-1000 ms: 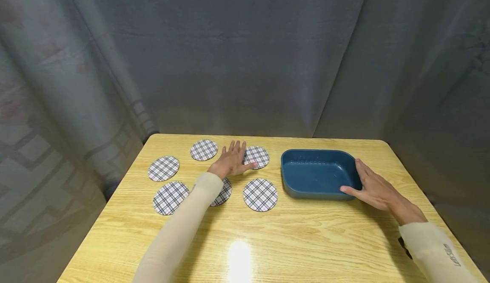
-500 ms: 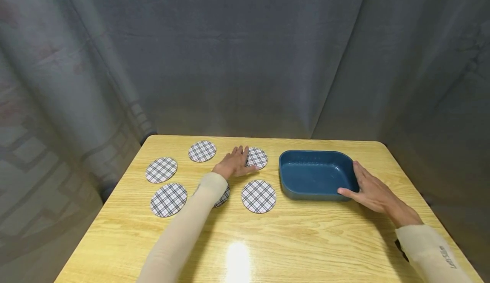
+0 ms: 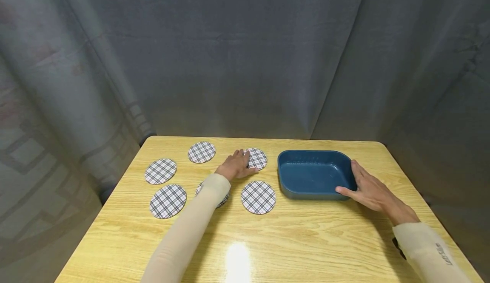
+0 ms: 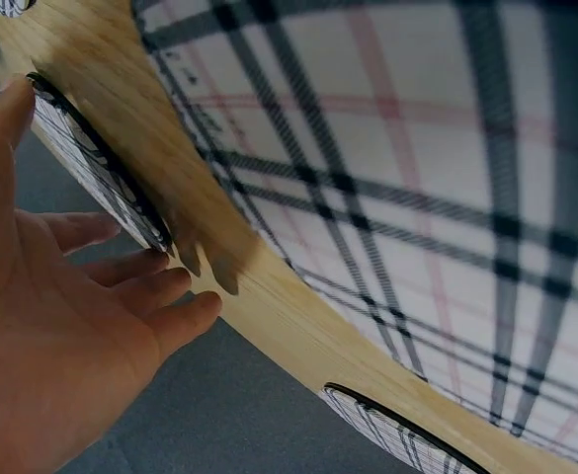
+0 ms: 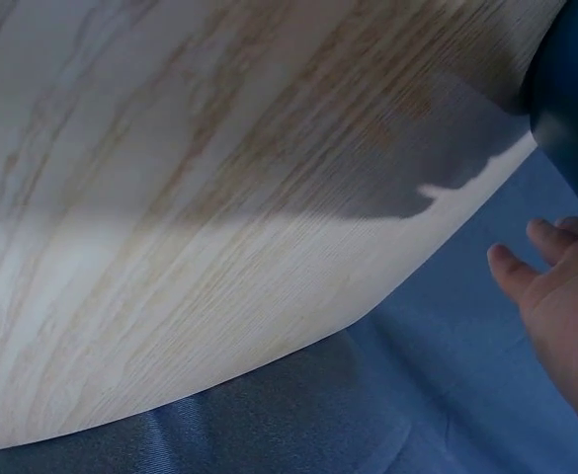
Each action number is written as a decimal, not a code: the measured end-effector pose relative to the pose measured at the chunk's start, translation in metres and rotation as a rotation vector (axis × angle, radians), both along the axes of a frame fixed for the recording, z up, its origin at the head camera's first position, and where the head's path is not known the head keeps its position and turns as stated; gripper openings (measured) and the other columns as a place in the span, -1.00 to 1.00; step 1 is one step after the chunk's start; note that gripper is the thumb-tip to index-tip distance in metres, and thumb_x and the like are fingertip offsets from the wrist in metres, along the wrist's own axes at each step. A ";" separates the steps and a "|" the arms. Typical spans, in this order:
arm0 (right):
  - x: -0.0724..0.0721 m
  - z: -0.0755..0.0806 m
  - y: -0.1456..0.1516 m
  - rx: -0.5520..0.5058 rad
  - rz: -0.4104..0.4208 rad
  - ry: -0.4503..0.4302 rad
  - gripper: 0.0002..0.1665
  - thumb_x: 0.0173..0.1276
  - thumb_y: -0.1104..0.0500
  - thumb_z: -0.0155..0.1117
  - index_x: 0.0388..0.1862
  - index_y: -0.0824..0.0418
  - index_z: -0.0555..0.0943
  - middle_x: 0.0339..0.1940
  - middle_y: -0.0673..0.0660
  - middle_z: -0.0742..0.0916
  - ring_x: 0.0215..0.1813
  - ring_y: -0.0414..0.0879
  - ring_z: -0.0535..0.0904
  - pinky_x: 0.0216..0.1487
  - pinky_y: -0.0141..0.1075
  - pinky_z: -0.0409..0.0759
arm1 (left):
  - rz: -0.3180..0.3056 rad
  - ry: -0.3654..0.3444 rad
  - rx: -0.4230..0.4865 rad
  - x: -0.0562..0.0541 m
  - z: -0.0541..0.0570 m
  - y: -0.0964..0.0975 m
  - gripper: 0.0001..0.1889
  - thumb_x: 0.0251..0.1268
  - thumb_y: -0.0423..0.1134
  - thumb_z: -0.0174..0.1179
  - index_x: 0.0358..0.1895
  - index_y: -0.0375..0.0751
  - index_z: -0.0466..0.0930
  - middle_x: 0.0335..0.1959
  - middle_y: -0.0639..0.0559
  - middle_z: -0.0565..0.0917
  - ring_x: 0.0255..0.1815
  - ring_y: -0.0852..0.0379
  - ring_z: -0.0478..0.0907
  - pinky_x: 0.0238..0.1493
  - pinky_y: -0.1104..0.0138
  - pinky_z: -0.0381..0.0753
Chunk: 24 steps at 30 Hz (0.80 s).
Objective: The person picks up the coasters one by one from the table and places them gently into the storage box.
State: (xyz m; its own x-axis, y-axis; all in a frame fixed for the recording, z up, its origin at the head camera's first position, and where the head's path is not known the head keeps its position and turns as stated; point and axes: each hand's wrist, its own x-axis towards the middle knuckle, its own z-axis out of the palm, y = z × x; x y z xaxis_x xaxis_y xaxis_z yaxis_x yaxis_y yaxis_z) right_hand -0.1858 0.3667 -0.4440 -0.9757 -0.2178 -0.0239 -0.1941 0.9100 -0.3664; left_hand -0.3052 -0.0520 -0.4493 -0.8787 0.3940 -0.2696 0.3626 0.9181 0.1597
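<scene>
Round plaid coasters, white with dark lines, lie on the table. In the head view my left hand (image 3: 238,165) is over the left side of the back right coaster (image 3: 257,159), covering part of it. The left wrist view has the thumb (image 4: 17,104) at one end of that coaster (image 4: 96,168) and the fingertips at its other edge, slightly bent. My right hand (image 3: 369,187) holds the right end of a deep blue rectangular dish (image 3: 315,176), thumb over the front corner rim and fingers along the right side. In the right wrist view, the dish (image 5: 575,109) is only partly visible.
Other coasters lie at the back (image 3: 201,152), at the left (image 3: 160,171), at the front left (image 3: 168,201) and in front of the dish's left side (image 3: 258,197). One more coaster (image 3: 200,187) is partly under my left sleeve. Grey curtains (image 3: 237,62) hang behind the wooden table (image 3: 298,240).
My left hand has come down and slightly right onto the coaster, its fingers drawing in from a wide spread. My right hand stays at the dish. The head view has shifted a little.
</scene>
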 end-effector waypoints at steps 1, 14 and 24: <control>0.000 0.000 0.000 -0.003 -0.003 -0.006 0.33 0.37 -0.33 0.18 0.57 0.45 -0.33 0.59 0.51 -0.08 0.57 0.45 -0.10 0.40 0.40 0.05 | 0.000 0.004 -0.004 0.000 0.000 0.000 -0.09 0.44 0.35 -0.10 0.62 -0.17 -0.09 0.61 -0.27 -0.04 0.62 -0.18 -0.09 0.57 0.00 0.03; 0.001 0.000 -0.001 -0.020 -0.034 -0.041 0.35 0.36 -0.36 0.17 0.58 0.35 -0.43 0.60 0.49 -0.11 0.56 0.47 -0.10 0.37 0.43 0.05 | 0.014 0.011 -0.027 -0.001 0.000 0.005 -0.10 0.44 0.31 -0.02 0.60 -0.21 -0.04 0.59 -0.30 0.02 0.61 -0.15 -0.03 0.58 0.07 0.04; 0.002 0.001 -0.002 -0.006 -0.027 -0.025 0.34 0.37 -0.35 0.17 0.58 0.36 -0.41 0.60 0.48 -0.10 0.56 0.46 -0.06 0.38 0.41 0.07 | 0.103 -0.024 0.121 -0.004 -0.001 0.006 -0.01 0.33 0.22 0.22 0.61 -0.20 -0.09 0.60 -0.31 -0.02 0.62 -0.15 -0.05 0.57 0.08 0.07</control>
